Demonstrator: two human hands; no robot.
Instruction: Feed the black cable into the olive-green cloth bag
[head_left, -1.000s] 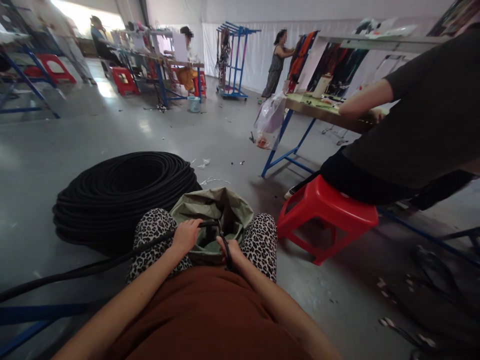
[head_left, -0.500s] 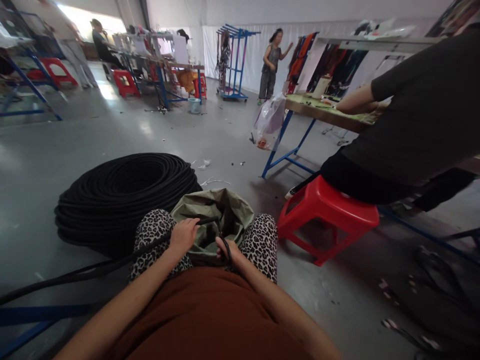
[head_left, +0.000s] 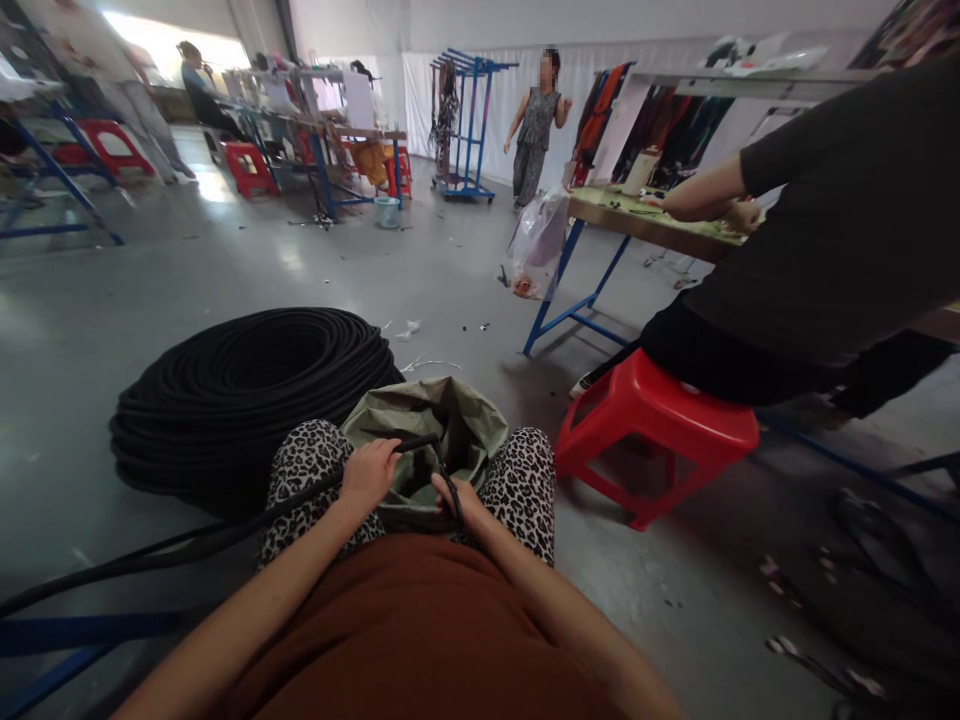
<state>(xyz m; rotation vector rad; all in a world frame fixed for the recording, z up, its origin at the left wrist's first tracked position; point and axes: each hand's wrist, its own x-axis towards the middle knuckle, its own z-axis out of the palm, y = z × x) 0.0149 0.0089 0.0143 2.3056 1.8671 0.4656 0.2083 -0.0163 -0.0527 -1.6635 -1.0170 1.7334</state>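
My left hand [head_left: 370,472] is closed around a thick black cord [head_left: 300,497], whose free end sticks out past my fingers over an open olive-green bag [head_left: 480,412]. The bag sits between my knees. In my right hand [head_left: 459,500] is a pair of black-handled scissors [head_left: 453,488], their blades pointing up near the tip of the cord. Whether the blades touch the cord I cannot tell. The cord trails away to the lower left. A big coil of black cord [head_left: 150,420] lies on the floor beyond my left knee.
A co-worker [head_left: 840,220] sits close on my right on a red stool [head_left: 660,410], at a work table [head_left: 652,230] with a plastic bag [head_left: 536,245] hanging from it. Blue metal legs [head_left: 82,632] stand at lower left. Dark material [head_left: 847,620] lies at lower right.
My hands, the cord and the scissors stay almost in place. The person by the far rack has lowered one arm and turned. The seated co-worker's arm has shifted over the table.
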